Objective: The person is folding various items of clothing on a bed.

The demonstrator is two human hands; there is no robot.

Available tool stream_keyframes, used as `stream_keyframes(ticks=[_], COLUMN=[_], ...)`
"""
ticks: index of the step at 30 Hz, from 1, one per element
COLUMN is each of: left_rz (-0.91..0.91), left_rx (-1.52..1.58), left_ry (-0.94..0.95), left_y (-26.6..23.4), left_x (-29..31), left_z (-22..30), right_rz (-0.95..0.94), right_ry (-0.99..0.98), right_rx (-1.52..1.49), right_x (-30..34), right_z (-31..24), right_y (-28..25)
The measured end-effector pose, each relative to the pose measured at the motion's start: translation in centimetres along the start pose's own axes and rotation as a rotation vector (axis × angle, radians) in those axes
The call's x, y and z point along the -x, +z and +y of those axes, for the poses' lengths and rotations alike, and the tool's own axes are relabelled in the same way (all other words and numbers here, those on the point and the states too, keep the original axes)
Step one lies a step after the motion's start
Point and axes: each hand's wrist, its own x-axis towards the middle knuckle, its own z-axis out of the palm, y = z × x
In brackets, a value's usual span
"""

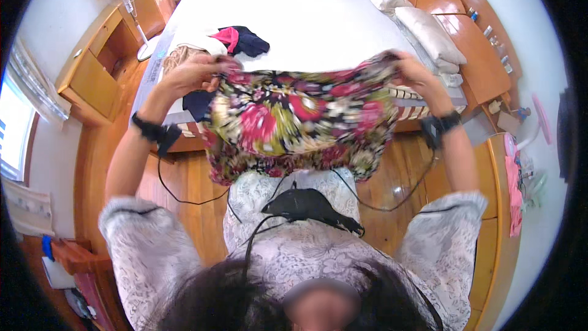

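Observation:
A floral garment in red, black, green and cream hangs stretched between my two hands, in front of my body. Its kind I cannot make out; the cloth is blurred by motion. My left hand is closed on its upper left corner. At the upper right corner my right hand grips the bunched edge. The lower part of the cloth drops over the near edge of the bed and above my lap. Behind my left hand lies a heap of clothes on the bed, with a dark and pink piece and a beige piece.
The bed with a white cover spreads ahead. Pillows rest by the wooden headboard at right. A white fan and a wooden desk stand at left. Black cables run from wrist straps to a black waist pouch.

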Motion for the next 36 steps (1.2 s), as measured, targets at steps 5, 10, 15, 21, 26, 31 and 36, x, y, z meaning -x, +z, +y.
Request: stream_keyframes(ticks=[5, 10, 15, 21, 26, 31, 36], left_rz=[0.492, 0.451, 0.585, 0.657, 0.217, 0.007, -0.227], left_rx=[-0.091, 0.012, -0.253, -0.598, -0.267, -0.207, -0.295], left_ry=[0.56, 0.86, 0.713, 0.502, 0.217, -0.046, -0.151], left_y=[-4.6, -5.0, -3.5, -5.6, 0.9, 1.0, -0.4], left_x=[-9.5, -7.2, -6.7, -6.6, -1.2, 1.7, 3.2], left_z=[6.9, 16.0, 11.3, -6.5, -11.2, -15.9, -18.8], right_rz=[0.18, 0.211, 0.32, 0.316, 0.092, -0.221, -0.421], right_ry=[-0.455, -0.667, -0.475, -0.145, 0.165, 0.348, 0.396], right_rx=[-0.304, -0.519, -0.573, -0.184, 0.065, 0.085, 0.153], right_x=[-10.2, -12.0, -13.5, -8.9, -2.9, 1.7, 3.4], right_z=[-2.1, -10.1, -4.3, 7.5, 15.5, 19.1, 21.5], right_y=[-6.2, -5.5, -5.9, -3.3, -3.3, -2.2, -2.3])
